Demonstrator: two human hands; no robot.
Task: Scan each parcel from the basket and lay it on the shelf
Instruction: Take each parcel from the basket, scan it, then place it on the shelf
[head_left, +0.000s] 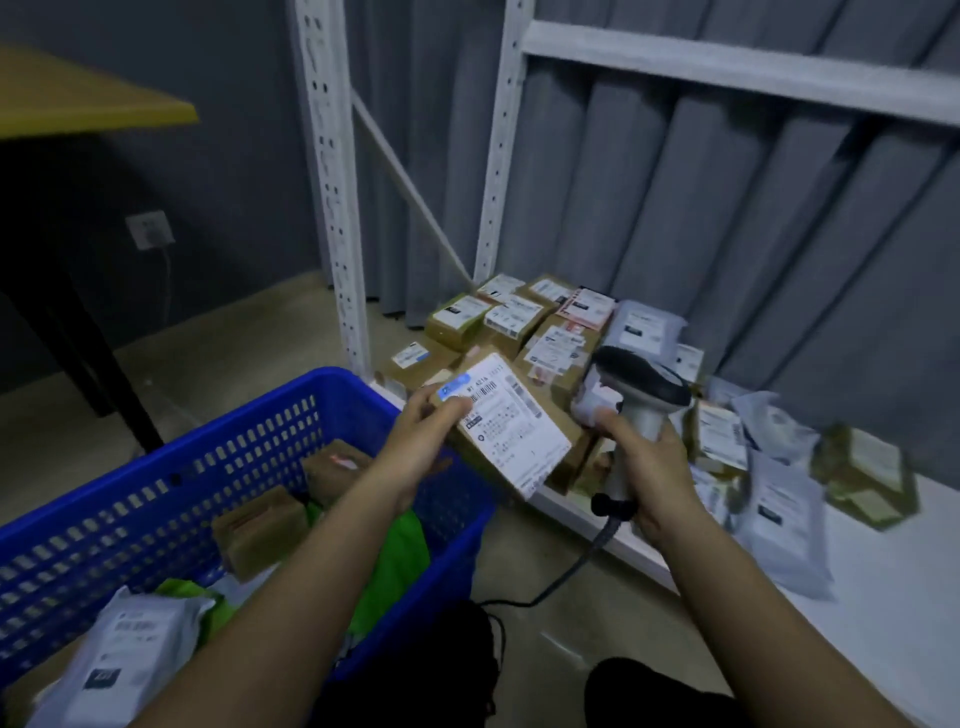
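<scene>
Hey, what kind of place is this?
Probably a parcel sorting or storage room: labelled brown cardboard parcels crowd a white metal shelf, a blue plastic basket holds more, and the right hand grips a grey handheld scanner.

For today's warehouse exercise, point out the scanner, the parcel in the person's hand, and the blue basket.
scanner (641, 387): head view, on its dark head.
parcel (511, 423): head view, on its white label.
blue basket (249, 415): head view, on its far rim.
</scene>
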